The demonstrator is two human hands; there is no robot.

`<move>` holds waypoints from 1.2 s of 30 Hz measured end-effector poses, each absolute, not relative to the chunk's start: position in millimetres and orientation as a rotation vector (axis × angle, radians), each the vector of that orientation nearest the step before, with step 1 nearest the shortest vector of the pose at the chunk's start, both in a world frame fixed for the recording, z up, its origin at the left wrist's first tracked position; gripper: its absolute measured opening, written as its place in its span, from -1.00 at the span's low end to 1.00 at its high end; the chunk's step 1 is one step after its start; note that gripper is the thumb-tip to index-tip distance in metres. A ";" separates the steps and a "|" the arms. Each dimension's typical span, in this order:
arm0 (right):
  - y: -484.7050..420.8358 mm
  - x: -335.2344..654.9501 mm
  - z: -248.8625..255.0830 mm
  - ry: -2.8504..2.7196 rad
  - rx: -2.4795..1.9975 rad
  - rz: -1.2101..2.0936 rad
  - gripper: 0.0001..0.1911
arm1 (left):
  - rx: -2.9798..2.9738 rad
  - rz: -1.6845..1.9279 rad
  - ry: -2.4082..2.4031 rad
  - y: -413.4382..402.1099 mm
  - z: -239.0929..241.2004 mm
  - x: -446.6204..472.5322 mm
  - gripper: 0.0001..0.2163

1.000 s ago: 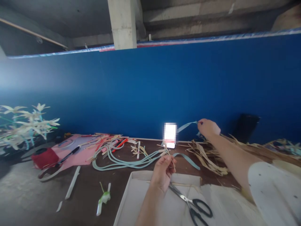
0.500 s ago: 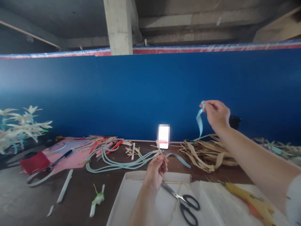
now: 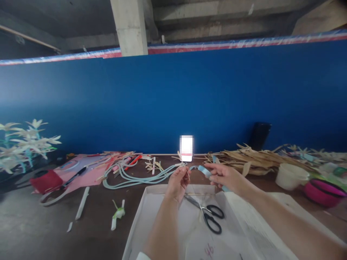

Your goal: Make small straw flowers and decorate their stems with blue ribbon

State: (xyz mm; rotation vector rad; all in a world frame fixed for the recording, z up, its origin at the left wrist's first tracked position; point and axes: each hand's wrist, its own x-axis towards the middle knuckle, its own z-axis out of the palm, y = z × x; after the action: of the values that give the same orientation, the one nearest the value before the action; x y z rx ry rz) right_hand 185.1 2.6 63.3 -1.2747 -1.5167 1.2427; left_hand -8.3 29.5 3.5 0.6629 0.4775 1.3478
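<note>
My left hand (image 3: 179,180) is closed in a pinch on a thin pale stem, whose details are too small to make out. Pale blue cords (image 3: 135,183) loop across the table and end just behind those fingers. To the right, a light blue ribbon (image 3: 204,171) curves between my two hands. My right hand (image 3: 225,176) has it between thumb and fingers, low over the table. Black-handled scissors (image 3: 204,209) lie partly spread in a shallow white box (image 3: 157,216) below my hands.
A lit phone (image 3: 187,148) stands by the blue wall. Dried husks (image 3: 241,161), a white tub (image 3: 291,177) and a pink bowl (image 3: 324,191) sit at right. A red roll (image 3: 46,181), pink paper (image 3: 72,180) and pale husk flowers (image 3: 29,139) are at left.
My right hand has come down and left from its raised position, bringing the ribbon close beside my left hand. My left hand keeps its pinch. The view has shifted slightly.
</note>
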 end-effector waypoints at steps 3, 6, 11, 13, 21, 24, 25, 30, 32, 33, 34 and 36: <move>-2.1 181.6 63.4 -1.411 -1.255 1.227 -0.48 | 0.682 1.351 0.487 28.8 4.2 -8.0 -0.74; -2.9 173.5 60.5 -1.344 -1.197 1.209 -0.56 | 0.712 1.350 0.494 27.1 5.6 -7.7 -0.74; -1.5 157.1 52.0 -1.363 -1.117 1.136 -0.58 | 0.752 1.329 0.490 24.9 6.5 -7.7 -0.78; -0.8 152.0 48.7 -1.368 -1.134 1.087 -0.58 | 0.773 1.333 0.478 25.0 5.8 -7.8 -0.80; -1.0 147.8 29.9 -1.529 -1.324 0.626 -0.60 | 0.765 1.353 0.474 26.4 4.7 -6.2 -0.80; -2.1 147.9 22.9 -1.571 -1.318 0.576 -0.61 | 0.753 1.346 0.492 26.4 4.9 -5.9 -0.78; -2.4 147.8 20.9 -1.578 -1.316 0.579 -0.61 | 0.753 1.344 0.501 26.5 4.7 -6.0 -0.77; -6.1 145.6 19.9 -1.577 -1.315 0.725 -0.62 | 0.760 1.364 0.525 28.6 1.9 -6.7 -0.77; -9.4 144.3 24.3 -1.583 -1.234 0.869 -0.58 | 0.775 1.371 0.521 29.5 1.5 -6.8 -0.77; -11.1 143.6 26.8 -1.585 -1.180 0.951 -0.56 | 0.787 1.372 0.515 29.8 1.6 -6.7 -0.77; -12.7 143.0 28.9 -1.580 -1.130 1.035 -0.56 | 0.799 1.372 0.510 29.8 1.9 -6.5 -0.77; -14.3 141.9 30.5 -1.529 -1.076 1.176 -0.60 | 0.822 1.367 0.504 29.3 3.0 -6.0 -0.75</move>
State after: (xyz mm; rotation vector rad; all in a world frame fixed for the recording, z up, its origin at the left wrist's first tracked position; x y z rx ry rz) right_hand 141.9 -14.3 30.5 -1.0765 -1.5290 1.1758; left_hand -6.0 29.3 3.0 0.8222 0.5038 1.3667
